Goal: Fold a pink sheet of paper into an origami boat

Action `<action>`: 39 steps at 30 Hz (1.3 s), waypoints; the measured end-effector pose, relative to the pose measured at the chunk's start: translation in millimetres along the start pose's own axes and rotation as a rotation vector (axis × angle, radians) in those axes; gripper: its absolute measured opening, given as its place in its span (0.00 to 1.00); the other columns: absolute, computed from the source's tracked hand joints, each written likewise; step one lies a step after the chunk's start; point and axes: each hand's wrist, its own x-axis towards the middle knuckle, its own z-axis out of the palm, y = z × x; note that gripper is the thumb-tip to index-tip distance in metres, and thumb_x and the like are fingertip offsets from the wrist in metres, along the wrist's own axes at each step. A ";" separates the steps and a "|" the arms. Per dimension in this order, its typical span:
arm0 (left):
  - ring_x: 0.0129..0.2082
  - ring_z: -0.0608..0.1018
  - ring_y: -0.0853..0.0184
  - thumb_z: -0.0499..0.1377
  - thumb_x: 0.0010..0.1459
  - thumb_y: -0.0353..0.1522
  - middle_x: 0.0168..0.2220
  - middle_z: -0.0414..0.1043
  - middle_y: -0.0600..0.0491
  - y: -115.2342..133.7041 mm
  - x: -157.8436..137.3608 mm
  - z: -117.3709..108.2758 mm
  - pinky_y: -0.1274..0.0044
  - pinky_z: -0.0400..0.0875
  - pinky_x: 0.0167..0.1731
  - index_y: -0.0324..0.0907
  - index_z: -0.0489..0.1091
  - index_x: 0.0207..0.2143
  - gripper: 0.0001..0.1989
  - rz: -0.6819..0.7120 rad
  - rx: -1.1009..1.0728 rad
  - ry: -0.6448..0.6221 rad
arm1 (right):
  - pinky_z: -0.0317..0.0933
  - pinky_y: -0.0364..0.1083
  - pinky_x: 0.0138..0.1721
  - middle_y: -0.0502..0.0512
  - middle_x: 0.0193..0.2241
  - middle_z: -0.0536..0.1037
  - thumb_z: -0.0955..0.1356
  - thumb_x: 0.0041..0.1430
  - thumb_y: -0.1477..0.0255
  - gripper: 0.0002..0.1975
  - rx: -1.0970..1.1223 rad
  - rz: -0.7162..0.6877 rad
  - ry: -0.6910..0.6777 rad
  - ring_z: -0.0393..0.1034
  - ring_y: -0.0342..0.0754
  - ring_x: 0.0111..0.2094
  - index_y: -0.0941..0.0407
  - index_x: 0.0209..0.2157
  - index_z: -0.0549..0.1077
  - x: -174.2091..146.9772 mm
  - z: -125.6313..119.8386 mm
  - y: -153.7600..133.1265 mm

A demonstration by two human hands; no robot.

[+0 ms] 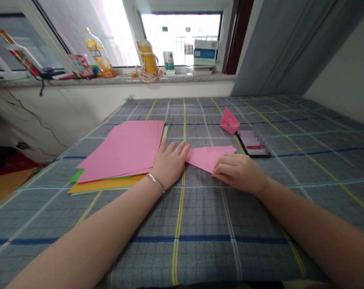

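A folded piece of pink paper lies on the plaid cloth between my hands. My left hand rests flat with its fingers apart, the fingertips touching the paper's left end; a silver bangle circles that wrist. At the paper's lower right edge, my right hand pinches it between thumb and fingers. Left of my left hand is a stack of coloured paper, pink on top, with green and orange sheets showing beneath. A folded pink paper shape sits farther back on the right.
A phone with a partly blurred screen lies beside the folded shape. The plaid cloth covers the surface. Along the windowsill stand several bottles, a yellow cup and boxes. A grey curtain hangs at the right.
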 end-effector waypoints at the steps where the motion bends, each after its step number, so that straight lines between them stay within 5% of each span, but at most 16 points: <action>1: 0.50 0.72 0.56 0.53 0.60 0.28 0.54 0.69 0.44 6.1 -0.1 1.7 0.53 0.55 0.57 0.39 0.64 0.55 0.20 0.033 -0.052 -0.010 | 0.60 0.45 0.37 0.53 0.31 0.77 0.62 0.64 0.67 0.13 -0.019 0.001 0.005 0.69 0.45 0.35 0.56 0.30 0.73 1.4 1.5 -1.8; 9: 0.50 0.73 0.61 0.52 0.63 0.28 0.55 0.68 0.50 20.4 6.0 12.2 0.69 0.70 0.45 0.41 0.64 0.56 0.19 0.115 -0.150 -0.200 | 0.61 0.45 0.39 0.53 0.41 0.79 0.60 0.65 0.71 0.12 -0.178 -0.007 -0.065 0.72 0.47 0.40 0.55 0.41 0.75 3.4 7.6 3.6; 16: 0.51 0.72 0.63 0.50 0.64 0.29 0.55 0.69 0.52 2.4 3.0 14.9 0.66 0.65 0.50 0.45 0.64 0.55 0.18 0.192 -0.152 -0.122 | 0.64 0.48 0.37 0.54 0.45 0.79 0.63 0.63 0.72 0.12 -0.328 0.305 -0.264 0.73 0.52 0.42 0.54 0.45 0.75 -4.0 7.8 25.4; 21: 0.47 0.72 0.58 0.53 0.61 0.27 0.53 0.70 0.50 1.4 2.8 14.9 0.65 0.65 0.42 0.45 0.68 0.53 0.18 0.122 -0.080 -0.045 | 0.64 0.48 0.34 0.60 0.49 0.75 0.60 0.62 0.79 0.17 -0.417 0.379 -0.365 0.72 0.52 0.44 0.58 0.49 0.71 -0.3 6.7 17.4; 26: 0.47 0.71 0.59 0.55 0.62 0.37 0.54 0.69 0.49 12.3 3.7 -0.5 0.68 0.65 0.41 0.42 0.63 0.56 0.21 0.256 -0.081 -0.005 | 0.62 0.48 0.29 0.65 0.41 0.78 0.58 0.61 0.80 0.15 -0.494 0.440 -0.406 0.73 0.54 0.38 0.62 0.44 0.73 7.1 5.1 5.6; 30: 0.38 0.73 0.65 0.49 0.65 0.32 0.46 0.74 0.51 19.6 3.4 -9.8 0.72 0.63 0.32 0.43 0.70 0.46 0.12 0.378 -0.018 0.008 | 0.58 0.49 0.27 0.64 0.34 0.79 0.60 0.61 0.79 0.12 -0.490 0.439 -0.422 0.73 0.55 0.35 0.61 0.36 0.75 10.7 3.1 3.3; 36: 0.42 0.72 0.64 0.49 0.65 0.29 0.48 0.74 0.54 10.3 0.9 -3.8 0.71 0.62 0.32 0.42 0.69 0.48 0.13 0.313 -0.036 0.039 | 0.56 0.49 0.26 0.61 0.32 0.80 0.61 0.60 0.79 0.12 -0.506 0.505 -0.401 0.72 0.55 0.34 0.59 0.34 0.76 7.8 -3.1 9.5; 39: 0.41 0.72 0.59 0.53 0.62 0.29 0.43 0.76 0.51 5.8 1.6 -2.0 0.69 0.61 0.32 0.41 0.72 0.45 0.11 0.195 0.012 -0.010 | 0.56 0.48 0.26 0.60 0.34 0.80 0.62 0.60 0.78 0.11 -0.454 0.391 -0.423 0.71 0.54 0.34 0.58 0.31 0.76 3.5 -6.4 13.6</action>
